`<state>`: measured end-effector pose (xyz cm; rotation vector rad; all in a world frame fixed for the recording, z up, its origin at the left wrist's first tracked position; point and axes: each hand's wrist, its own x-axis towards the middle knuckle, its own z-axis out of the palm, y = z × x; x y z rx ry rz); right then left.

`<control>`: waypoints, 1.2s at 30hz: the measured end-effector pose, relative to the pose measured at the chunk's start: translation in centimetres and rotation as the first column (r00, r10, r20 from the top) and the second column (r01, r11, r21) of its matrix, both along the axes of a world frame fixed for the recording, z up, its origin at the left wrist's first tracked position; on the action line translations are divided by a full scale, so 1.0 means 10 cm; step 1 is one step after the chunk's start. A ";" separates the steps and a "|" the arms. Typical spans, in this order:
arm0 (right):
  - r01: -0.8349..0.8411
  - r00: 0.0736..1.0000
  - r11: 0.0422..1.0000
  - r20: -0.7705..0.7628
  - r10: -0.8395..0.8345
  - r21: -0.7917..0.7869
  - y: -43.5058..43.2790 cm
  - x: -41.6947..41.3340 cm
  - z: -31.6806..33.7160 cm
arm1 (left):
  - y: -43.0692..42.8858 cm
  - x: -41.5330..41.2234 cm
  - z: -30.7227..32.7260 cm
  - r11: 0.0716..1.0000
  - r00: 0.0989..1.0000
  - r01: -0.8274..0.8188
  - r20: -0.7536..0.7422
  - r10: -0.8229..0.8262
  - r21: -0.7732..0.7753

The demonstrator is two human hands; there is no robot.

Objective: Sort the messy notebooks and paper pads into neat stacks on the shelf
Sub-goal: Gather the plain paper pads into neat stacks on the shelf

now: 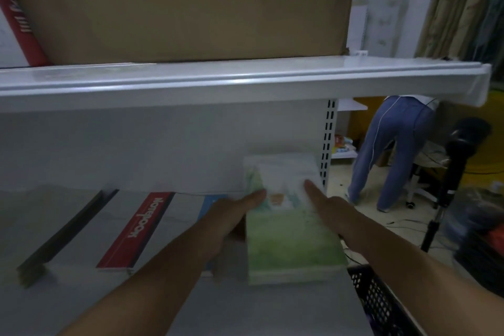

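A stack of green and white illustrated notebooks lies at the right end of the white lower shelf. My left hand lies flat against the stack's left side with its fingers straight. On the right edge of the stack rests my right hand, its fingers also straight. Left of my arms lie a white notebook with a red "Notebook" spine and a white notebook with a dark spine. A blue-edged notebook shows partly behind my left hand.
An upper white shelf carries a big cardboard box and a red-spined book. A black perforated crate sits at lower right. Beyond the shelf end, a person in blue trousers bends over near a black stand.
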<state>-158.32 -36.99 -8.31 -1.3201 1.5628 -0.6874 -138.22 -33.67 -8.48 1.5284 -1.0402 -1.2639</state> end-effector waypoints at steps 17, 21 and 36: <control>0.164 0.675 0.944 0.666 -0.318 0.285 0.00 0.08 -0.54 | -0.36 0.07 -0.30 0.981 0.964 0.052 -0.267 0.000 0.187; 0.025 0.669 0.972 0.719 -0.188 0.232 0.06 0.04 -0.51 | -0.25 0.08 -0.26 0.984 0.955 0.088 -0.293 -0.038 0.157; -0.422 0.859 0.882 -0.402 0.316 -0.211 0.29 -0.23 -0.67 | 0.61 -0.09 -0.65 0.989 0.786 0.104 0.618 -0.017 -0.105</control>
